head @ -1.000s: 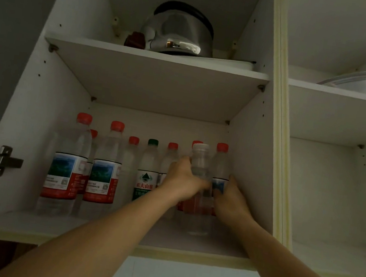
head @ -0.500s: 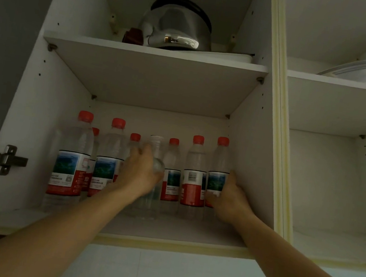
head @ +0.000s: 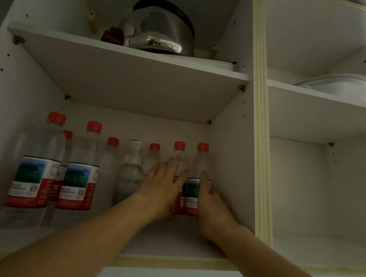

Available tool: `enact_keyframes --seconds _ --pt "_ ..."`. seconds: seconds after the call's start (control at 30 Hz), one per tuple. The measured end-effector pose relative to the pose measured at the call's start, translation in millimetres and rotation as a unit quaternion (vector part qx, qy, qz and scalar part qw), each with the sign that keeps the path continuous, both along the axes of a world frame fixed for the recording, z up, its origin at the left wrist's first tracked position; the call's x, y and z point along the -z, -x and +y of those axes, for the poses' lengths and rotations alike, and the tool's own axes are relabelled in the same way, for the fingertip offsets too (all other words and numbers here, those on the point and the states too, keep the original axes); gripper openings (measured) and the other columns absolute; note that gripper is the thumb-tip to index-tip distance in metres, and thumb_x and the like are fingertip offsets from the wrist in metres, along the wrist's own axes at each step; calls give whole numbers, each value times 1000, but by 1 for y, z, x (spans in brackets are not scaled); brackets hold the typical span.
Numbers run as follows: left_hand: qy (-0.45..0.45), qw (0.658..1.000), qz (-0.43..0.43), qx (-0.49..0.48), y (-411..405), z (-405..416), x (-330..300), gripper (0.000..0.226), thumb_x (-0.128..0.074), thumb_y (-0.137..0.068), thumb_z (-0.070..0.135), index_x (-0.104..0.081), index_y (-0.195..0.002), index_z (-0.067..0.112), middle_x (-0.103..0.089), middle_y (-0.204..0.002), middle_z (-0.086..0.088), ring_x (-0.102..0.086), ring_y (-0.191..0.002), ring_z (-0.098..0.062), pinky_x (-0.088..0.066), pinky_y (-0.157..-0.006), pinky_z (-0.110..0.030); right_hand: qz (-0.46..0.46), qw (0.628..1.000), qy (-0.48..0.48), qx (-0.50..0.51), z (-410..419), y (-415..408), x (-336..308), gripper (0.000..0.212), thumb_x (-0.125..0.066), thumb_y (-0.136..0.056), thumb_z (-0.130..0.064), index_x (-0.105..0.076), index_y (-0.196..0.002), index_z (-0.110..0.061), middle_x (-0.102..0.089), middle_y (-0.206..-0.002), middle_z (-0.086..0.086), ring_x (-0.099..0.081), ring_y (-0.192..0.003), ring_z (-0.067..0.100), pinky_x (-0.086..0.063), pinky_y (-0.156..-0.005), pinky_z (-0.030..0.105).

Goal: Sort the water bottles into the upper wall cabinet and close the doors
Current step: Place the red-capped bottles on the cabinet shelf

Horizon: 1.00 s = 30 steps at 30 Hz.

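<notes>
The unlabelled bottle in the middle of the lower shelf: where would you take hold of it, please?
Grip the unlabelled bottle round its narrow shoulder from the front; it stands upright, with neighbours crowding both sides and the left hand beside it.
</notes>
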<state>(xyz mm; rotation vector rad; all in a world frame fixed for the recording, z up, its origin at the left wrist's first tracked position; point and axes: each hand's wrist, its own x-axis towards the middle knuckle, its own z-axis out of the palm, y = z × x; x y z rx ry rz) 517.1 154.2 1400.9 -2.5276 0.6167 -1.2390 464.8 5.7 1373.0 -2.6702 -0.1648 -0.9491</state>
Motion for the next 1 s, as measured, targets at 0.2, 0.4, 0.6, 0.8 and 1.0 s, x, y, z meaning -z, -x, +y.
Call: enact_keyframes --seconds 0.2,0.4,0.6,0.8,1.0 --pt "-18 998 -50 -22 -2 6 -1 133 -84 -70 57 2 -160 11 7 -165 -24 -16 -150 -40 -15 -123 -48 -19 940 284 189 7 -7 -15 113 -74 -90 -31 13 -160 -13 -36 -150 28 -46 -131 42 -43 -105 49" --pt "-31 992 -31 -119 0 4 0 131 -66 -80 72 23 -157 13 3 -164 -32 -4 -153 -45 -2 -124 -54 -48 874 382 296 6 -14 -26 120 -68 -87 -54 17 -158 -8 -12 -161 37 -7 -151 52 6 -116 70" --pt "-68 977 -22 -200 -9 -4 -4 130 -51 -81 83 32 -153 13 6 -165 -31 6 -153 -46 8 -122 -60 -38 874 377 305 4 -35 -31 120 -64 -87 -61 21 -158 -14 2 -163 35 8 -151 52 22 -109 71" --pt "-88 959 -19 -269 -23 -9 -5 124 -47 -86 81 34 -151 14 22 -163 -26 19 -151 -46 15 -117 -64 -44 869 380 313 0 -53 -29 119 -59 -88 -67 22 -157 -14 9 -164 32 16 -151 49 25 -107 69" --pt "-95 949 -15 -300 -35 -15 -8 124 -48 -85 82 33 -151 14 26 -162 -24 21 -150 -46 16 -114 -67 -36 866 389 312 0 -63 -28 125 -61 -84 -70 24 -156 -12 12 -163 33 17 -151 49 21 -111 70"
